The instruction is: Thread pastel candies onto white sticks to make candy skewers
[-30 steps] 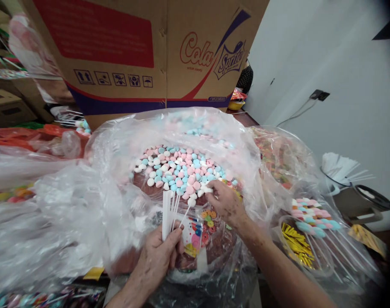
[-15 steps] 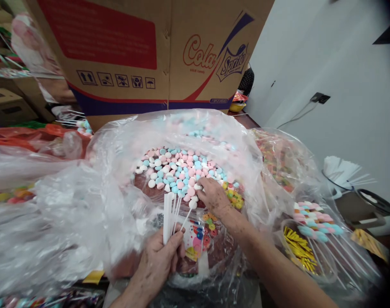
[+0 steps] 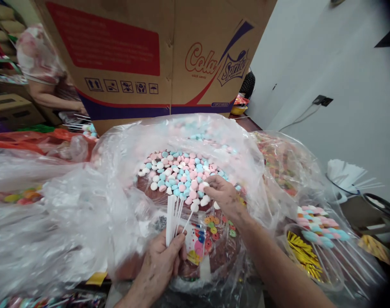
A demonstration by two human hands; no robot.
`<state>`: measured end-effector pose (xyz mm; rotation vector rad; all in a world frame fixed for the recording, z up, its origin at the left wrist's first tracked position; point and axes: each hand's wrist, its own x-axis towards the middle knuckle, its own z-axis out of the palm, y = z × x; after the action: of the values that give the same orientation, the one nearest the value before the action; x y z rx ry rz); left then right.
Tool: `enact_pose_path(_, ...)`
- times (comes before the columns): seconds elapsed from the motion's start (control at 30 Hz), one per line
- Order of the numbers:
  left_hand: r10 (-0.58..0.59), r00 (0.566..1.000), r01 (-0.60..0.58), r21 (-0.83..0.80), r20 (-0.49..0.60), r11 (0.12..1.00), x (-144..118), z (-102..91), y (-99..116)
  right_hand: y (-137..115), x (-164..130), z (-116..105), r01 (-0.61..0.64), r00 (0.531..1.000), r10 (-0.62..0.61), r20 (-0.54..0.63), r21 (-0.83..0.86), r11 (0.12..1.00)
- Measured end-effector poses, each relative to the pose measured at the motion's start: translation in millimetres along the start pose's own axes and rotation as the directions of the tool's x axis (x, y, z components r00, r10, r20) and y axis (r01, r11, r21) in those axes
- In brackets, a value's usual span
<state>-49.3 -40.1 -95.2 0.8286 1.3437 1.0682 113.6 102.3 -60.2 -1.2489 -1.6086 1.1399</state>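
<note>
In my left hand [image 3: 164, 254] is a bundle of thin white sticks [image 3: 171, 220], held upright between thumb and fingers. One stick slants apart to the right, with a white marshmallow [image 3: 194, 207] at its tip. My right hand [image 3: 225, 196] reaches into the pile of pink, blue and white round marshmallows [image 3: 182, 173], its fingertips closed at a pale marshmallow [image 3: 203, 187] on the pile's near right side. The pile spills from a clear plastic bag [image 3: 118, 162]. Ring-shaped candies [image 3: 212, 226] in several colours lie under clear film beside a printed packet [image 3: 196, 241].
A large cardboard box [image 3: 134, 55] stands behind the bag. To the right are finished candy skewers [image 3: 323, 224], a tub of gold ties [image 3: 304, 252] and a bunch of white sticks [image 3: 350, 175]. Plastic bags [image 3: 54, 214] cover the left. Another person [image 3: 44, 64] is at the back left.
My right hand has shifted slightly right along the near side of the pile. The left hand keeps its grip on the sticks. The view has tilted a little, and the other person's arm shows more.
</note>
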Motion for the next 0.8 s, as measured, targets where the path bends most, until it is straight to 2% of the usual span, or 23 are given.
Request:
enact_pose_path(0.07, -0.005, 1.000, 0.005, -0.019, -0.016, 1.000, 1, 1.4, 0, -7, -6, -3, -0.168, 0.986, 0.153, 0.072, 0.291, 0.942)
enact_pose_path(0.17, -0.017, 1.000, 0.017, 0.008, -0.024, 1.000, -1, 3.4, 5, -17, -14, -5, -0.273, 0.961, 0.223, 0.163, 0.434, 0.859)
enact_pose_path(0.27, -0.024, 0.999, 0.024, 0.035, -0.023, 0.999, -3, 4.8, 12, -22, -17, -5, -0.287, 0.955, 0.217, 0.201, 0.456, 0.842)
enact_pose_path(0.4, -0.023, 1.000, 0.023, 0.036, -0.022, 0.999, -4, 5.4, 16, -23, -16, -3, -0.301, 0.952, 0.240, 0.189, 0.438, 0.847)
enact_pose_path(0.8, 0.012, 0.999, -0.008, 0.116, -0.037, 0.993, 0, 4.9, 8, -20, -17, 0, -0.254, 0.964, 0.200, 0.174, 0.384, 0.888)
